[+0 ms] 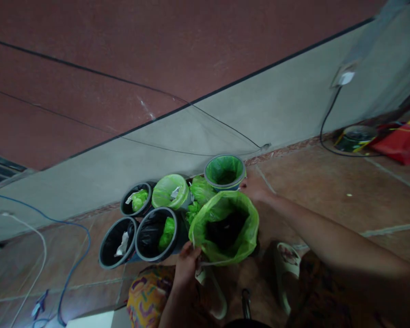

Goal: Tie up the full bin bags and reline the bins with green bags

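My left hand point(187, 263) grips the near rim of a large green plastic bag point(225, 228) held open, with dark waste inside. My right hand point(254, 187) reaches past the bag and touches the side of a small bin lined with a green bag point(224, 171). Beside them stand several small dark bins: one covered with a light green bag point(171, 191), one holding crumpled green plastic point(136, 199), and two black-lined ones point(156, 234) point(118, 242). Loose green bags point(201, 191) lie between the bins.
The bins stand on a brown tiled floor against a grey wall point(177, 141). Blue and white cables point(71, 255) trail at left. A black cord runs from a wall socket point(343, 78) to a round object point(355, 136) at right, beside something red point(401, 141). My sandalled feet point(287, 259) are below.
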A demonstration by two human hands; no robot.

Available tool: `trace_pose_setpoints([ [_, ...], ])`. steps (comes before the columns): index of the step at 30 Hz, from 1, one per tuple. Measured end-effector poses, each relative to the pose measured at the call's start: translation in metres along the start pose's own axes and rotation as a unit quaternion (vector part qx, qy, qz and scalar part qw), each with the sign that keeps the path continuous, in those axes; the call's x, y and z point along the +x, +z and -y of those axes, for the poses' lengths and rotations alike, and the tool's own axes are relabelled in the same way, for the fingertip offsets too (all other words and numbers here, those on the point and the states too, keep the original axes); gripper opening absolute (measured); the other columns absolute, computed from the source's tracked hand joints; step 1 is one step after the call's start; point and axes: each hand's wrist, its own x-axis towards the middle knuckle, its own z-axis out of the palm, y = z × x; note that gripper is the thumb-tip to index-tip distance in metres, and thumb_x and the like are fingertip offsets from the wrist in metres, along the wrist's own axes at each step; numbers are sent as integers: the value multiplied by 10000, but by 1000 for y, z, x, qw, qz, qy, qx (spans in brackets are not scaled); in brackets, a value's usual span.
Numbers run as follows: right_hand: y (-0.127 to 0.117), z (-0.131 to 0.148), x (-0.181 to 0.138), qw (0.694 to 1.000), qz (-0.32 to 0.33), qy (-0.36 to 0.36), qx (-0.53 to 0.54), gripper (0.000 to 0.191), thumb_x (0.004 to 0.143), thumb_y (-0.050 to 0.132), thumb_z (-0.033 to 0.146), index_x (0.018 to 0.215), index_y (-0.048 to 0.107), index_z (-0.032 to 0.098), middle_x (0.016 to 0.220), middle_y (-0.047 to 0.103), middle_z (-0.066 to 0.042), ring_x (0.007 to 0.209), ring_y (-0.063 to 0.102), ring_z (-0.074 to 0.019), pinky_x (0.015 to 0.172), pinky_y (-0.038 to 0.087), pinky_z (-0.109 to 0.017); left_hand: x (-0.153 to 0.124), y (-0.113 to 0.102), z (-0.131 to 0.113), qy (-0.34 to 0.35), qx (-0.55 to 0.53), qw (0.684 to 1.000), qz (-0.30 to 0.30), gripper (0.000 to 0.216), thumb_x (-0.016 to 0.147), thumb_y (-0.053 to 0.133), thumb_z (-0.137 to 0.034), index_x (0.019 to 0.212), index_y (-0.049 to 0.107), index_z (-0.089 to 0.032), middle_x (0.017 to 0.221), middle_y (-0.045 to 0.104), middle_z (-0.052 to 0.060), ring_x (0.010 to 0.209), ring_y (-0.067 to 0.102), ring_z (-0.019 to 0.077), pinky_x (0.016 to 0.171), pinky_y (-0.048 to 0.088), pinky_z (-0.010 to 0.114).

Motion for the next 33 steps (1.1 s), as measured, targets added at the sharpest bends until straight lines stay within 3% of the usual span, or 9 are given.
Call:
trace_pose_setpoints([
  [4,-14,11,-8,998,-40,-34,25,203,864,573,255,923,755,186,948,747,-65,859,649,-180,756,448,-247,-4,1,-23,33,27,999,-9,596,533,827,-384,1055,662,-148,697,650,-10,555,522,96,557,410,224],
  [8,-20,24,-16,975,-90,-102,175,198,851,555,279,858,723,174,831,729,-33,756,627,-151,730,456,-244,-5,6,-38,59,57,996,-31,734,545,829,-392,1192,620,-116,646,631,-27,548,519,104,557,396,227],
  [13,-27,42,-17,900,-134,-153,386,243,807,581,386,856,692,176,803,706,-19,741,620,-156,707,482,-266,-5,13,-48,75,55,995,-35,703,544,836,-372,1159,634,-97,730,678,15,596,560,116,600,428,240],
  [17,-33,53,-19,873,-157,-162,433,271,764,640,439,852,698,188,809,708,-16,770,622,-162,746,489,-287,-4,15,-54,97,55,993,-42,584,562,829,-368,1068,677,-119,762,689,29,613,556,116,617,430,244],
  [23,-33,55,-22,861,-94,-149,477,321,767,627,487,797,657,169,711,663,0,701,605,-136,710,495,-275,0,12,-53,110,60,990,-61,503,582,815,-334,1023,687,-128,762,690,18,605,566,112,633,451,249],
  [28,-28,51,-23,860,-69,-113,493,302,747,643,464,770,643,162,642,622,16,616,563,-110,630,475,-240,2,2,-32,76,26,994,-76,516,572,806,-294,1041,675,-125,845,710,46,674,627,140,683,489,272],
  [31,-23,53,-27,875,-29,-111,470,246,751,616,382,815,661,149,667,638,8,587,548,-97,593,451,-220,3,-3,-11,48,18,992,-117,457,558,777,-232,995,687,-133,941,718,76,711,641,145,661,485,256],
  [33,-16,57,-34,896,39,-123,425,262,744,588,308,921,685,139,719,665,-1,568,535,-90,556,422,-207,4,-4,4,17,22,990,-135,404,547,732,-188,946,698,-141,905,720,69,642,613,128,587,452,234],
])
